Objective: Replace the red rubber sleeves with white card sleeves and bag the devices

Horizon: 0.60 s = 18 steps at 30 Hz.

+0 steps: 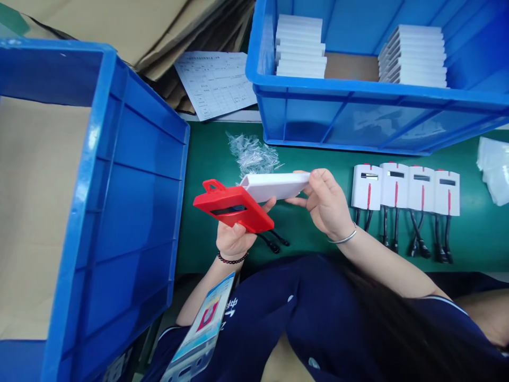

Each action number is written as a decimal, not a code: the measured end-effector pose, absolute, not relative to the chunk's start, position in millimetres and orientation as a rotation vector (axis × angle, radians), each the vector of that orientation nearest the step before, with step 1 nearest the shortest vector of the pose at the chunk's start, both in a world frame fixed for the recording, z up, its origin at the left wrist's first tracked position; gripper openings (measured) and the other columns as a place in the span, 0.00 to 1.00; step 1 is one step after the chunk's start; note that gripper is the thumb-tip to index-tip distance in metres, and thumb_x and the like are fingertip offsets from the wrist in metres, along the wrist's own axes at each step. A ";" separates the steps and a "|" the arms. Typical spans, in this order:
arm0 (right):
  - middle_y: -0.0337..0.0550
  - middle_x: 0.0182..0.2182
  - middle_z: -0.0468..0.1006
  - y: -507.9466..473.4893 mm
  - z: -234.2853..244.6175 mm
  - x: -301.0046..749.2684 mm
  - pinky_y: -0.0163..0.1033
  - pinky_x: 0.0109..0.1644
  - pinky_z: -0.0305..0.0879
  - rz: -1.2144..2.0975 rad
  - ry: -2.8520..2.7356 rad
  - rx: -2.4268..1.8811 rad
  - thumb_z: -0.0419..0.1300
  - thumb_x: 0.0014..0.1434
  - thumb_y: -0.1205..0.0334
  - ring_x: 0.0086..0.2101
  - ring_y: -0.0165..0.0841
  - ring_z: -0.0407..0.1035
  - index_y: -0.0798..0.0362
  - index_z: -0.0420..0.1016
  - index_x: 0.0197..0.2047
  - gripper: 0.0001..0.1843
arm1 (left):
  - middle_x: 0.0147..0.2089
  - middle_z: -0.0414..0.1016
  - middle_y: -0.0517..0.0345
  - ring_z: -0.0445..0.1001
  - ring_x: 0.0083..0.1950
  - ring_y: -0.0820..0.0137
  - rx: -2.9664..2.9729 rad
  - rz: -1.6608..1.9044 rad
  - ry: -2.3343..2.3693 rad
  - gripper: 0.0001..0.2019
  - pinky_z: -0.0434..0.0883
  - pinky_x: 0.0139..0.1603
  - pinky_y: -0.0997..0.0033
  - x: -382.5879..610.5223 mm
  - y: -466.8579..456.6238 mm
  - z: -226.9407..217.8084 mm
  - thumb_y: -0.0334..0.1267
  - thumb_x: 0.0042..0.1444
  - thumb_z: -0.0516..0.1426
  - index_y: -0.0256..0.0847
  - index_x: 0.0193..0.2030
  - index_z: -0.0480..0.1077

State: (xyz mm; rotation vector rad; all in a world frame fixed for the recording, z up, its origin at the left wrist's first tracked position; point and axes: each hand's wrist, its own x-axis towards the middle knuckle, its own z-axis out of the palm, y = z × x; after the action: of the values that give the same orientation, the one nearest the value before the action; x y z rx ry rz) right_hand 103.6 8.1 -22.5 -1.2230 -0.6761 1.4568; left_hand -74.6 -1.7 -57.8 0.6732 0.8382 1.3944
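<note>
My left hand (pixel 234 239) is closed around a red plastic case (pixel 222 204) with a hanging loop at its top and a dark display window. Two short black cables (pixel 270 245) come out from under it. My right hand (pixel 326 201) pinches the far end of a white plastic sleeve (pixel 276 185), thumb on top and fingers below. The sleeve's open end meets the upper edge of the red case; whether the case is partly inside cannot be made out. Fingertips of my left hand also touch the sleeve's underside.
Several white units with black cables (pixel 421 188) lie in a row at right. Small clear plastic pieces (pixel 254 154) are heaped behind my hands. A blue crate (pixel 338 116) at the back holds stacked white sleeves (pixel 300 48). Another blue crate (pixel 131 175) stands left, near a printed sheet (pixel 218 85).
</note>
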 end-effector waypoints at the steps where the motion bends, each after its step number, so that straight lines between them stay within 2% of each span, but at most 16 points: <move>1: 0.35 0.46 0.75 8.6 -22.3 104.8 0.42 0.41 0.80 1.453 -0.660 -1.235 0.62 0.56 0.39 0.44 0.32 0.72 0.47 0.60 0.34 0.22 | 0.47 0.80 0.62 0.77 0.51 0.56 0.679 1.381 0.844 0.24 0.67 0.62 0.37 -74.7 -2.4 -56.5 0.53 0.35 0.72 0.58 0.43 0.77; 4: 0.36 0.42 0.77 9.2 -22.9 109.4 0.43 0.42 0.80 1.443 -0.605 -1.277 0.64 0.55 0.41 0.42 0.32 0.73 0.49 0.63 0.30 0.22 | 0.49 0.79 0.57 0.77 0.52 0.54 0.715 1.326 0.856 0.24 0.70 0.59 0.38 -76.6 -5.3 -50.2 0.49 0.35 0.73 0.54 0.42 0.77; 8: 0.40 0.42 0.78 5.6 -27.5 117.8 0.46 0.45 0.79 1.281 -0.692 -1.301 0.69 0.52 0.47 0.45 0.36 0.73 0.49 0.74 0.29 0.16 | 0.42 0.80 0.56 0.78 0.49 0.59 0.773 1.334 0.954 0.16 0.72 0.60 0.49 -83.0 -14.2 -43.7 0.45 0.47 0.70 0.47 0.42 0.77; 10: 0.42 0.43 0.78 2.4 -30.9 122.8 0.47 0.46 0.79 1.173 -0.793 -1.331 0.69 0.52 0.48 0.47 0.38 0.73 0.49 0.77 0.30 0.13 | 0.43 0.80 0.55 0.79 0.49 0.61 0.766 1.318 1.025 0.15 0.72 0.59 0.54 -86.1 -19.1 -41.7 0.44 0.50 0.68 0.45 0.44 0.77; 14: 0.43 0.42 0.78 -4.2 -39.2 130.9 0.48 0.46 0.78 1.096 -0.913 -1.403 0.68 0.54 0.47 0.46 0.39 0.74 0.47 0.79 0.30 0.13 | 0.48 0.80 0.52 0.78 0.50 0.60 0.756 1.126 1.062 0.20 0.74 0.56 0.57 -86.6 -21.7 -36.9 0.44 0.49 0.69 0.42 0.49 0.76; 18: 0.43 0.42 0.77 -9.4 -45.0 135.5 0.49 0.48 0.78 1.091 -0.978 -1.446 0.67 0.55 0.46 0.44 0.38 0.73 0.47 0.80 0.30 0.14 | 0.44 0.81 0.52 0.79 0.48 0.59 0.727 1.091 1.061 0.18 0.75 0.54 0.56 -82.8 -14.7 -35.1 0.44 0.48 0.69 0.40 0.44 0.76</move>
State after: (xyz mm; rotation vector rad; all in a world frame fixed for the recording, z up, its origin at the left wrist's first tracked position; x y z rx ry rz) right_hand 135.5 -9.4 -45.0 -1.4462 -0.9779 1.0913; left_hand -82.8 -14.7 -35.1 0.7269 1.0605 1.0910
